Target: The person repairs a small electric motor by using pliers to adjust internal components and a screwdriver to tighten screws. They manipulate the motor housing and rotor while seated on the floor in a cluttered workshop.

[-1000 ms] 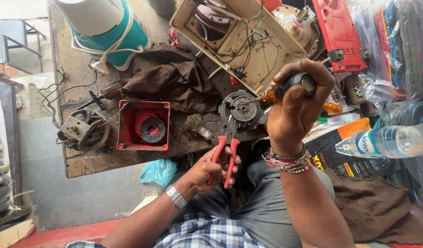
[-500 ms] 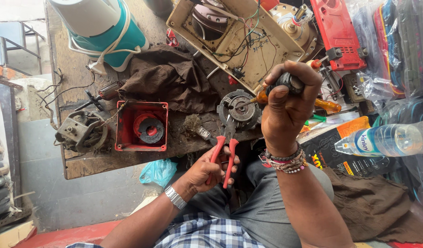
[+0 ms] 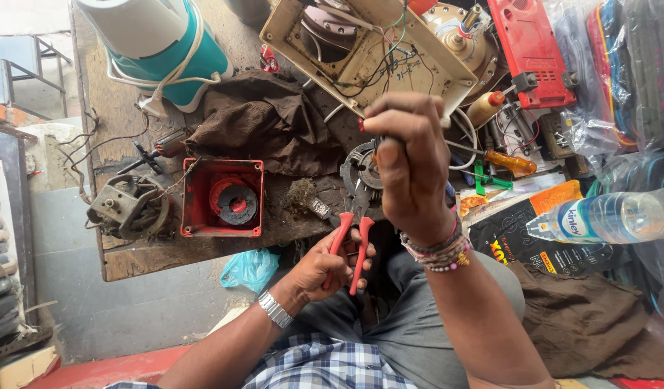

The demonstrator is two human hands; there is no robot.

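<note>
My left hand [image 3: 319, 268] grips red-handled pliers [image 3: 351, 234], their jaws pointing up towards a round motor part [image 3: 356, 171] on the wooden bench [image 3: 152, 258]. My right hand [image 3: 411, 167] is raised above that part, wearing beaded bracelets. Its fingers are curled tightly around a small dark piece that is almost wholly hidden in the fist. The two hands are apart, the right one just above and to the right of the pliers' jaws.
A red square housing [image 3: 222, 198] and an old motor [image 3: 127, 207] sit at the left. Behind lie a brown cloth [image 3: 267, 122], a cream casing with wires [image 3: 379, 54] and a teal-white appliance [image 3: 159, 43]. An orange-handled screwdriver [image 3: 512, 162] and a water bottle [image 3: 609, 216] are at the right.
My right hand has moved left and down over the round motor part, closing more around the dark piece. The left hand with the pliers has stayed in place.
</note>
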